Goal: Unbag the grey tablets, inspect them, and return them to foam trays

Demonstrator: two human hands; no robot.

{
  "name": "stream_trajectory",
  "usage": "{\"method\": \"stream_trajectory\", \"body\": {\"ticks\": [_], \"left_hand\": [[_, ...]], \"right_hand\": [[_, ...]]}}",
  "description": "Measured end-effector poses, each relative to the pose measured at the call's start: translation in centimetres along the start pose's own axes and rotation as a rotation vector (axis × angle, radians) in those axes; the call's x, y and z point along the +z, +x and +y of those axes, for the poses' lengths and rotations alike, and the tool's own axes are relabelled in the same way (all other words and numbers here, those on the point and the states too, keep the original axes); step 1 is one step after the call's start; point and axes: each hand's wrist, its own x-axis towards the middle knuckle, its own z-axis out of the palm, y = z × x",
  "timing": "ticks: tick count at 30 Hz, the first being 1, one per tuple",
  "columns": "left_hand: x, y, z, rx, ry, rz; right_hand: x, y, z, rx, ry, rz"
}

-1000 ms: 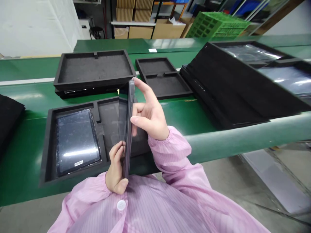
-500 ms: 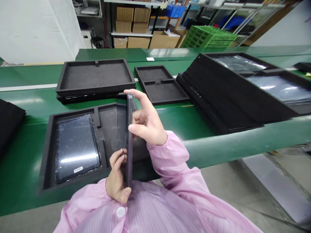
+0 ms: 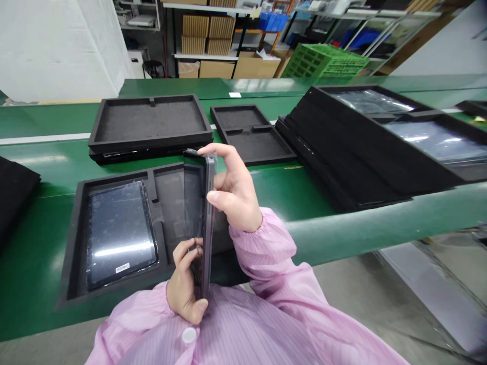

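Note:
My hands hold a dark tablet upright, nearly edge-on, with its glass face turned left. My left hand is shut around its lower part, and my right hand pinches its upper edge between fingers and thumb. Directly below them lies a black foam tray with a recessed compartment. A second tablet in glossy film sits in that compartment, left of my hands and untouched. The tablet I hold hides part of the tray's right section.
Two black foam trays lie beyond my hands on the green workbench. At right, a tilted stack of trays holds film-covered tablets. Black foam lies at far left. A green rail runs along the near edge.
The held tablet has swung from a slight lean to nearly upright, with both hands still on it. The view has tilted, so the bench sits lower in the frame.

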Motion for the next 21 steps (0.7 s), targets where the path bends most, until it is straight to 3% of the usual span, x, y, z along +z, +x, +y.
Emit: {"method": "stream_trajectory", "body": {"ticks": [13, 17, 21], "left_hand": [[0.2, 0.1, 0.2, -0.039, -0.083, 0.027], [-0.2, 0.0, 0.0, -0.099, -0.196, -0.007], [-1.3, 0.9, -0.3, -0.261, -0.331, -0.139]], "right_hand": [[0.6, 0.4, -0.2, -0.004, -0.093, 0.093], [0.9, 0.4, 0.0, -0.036, -0.103, 0.109], [1.6, 0.2, -0.9, -0.022, -0.201, 0.120]]}}
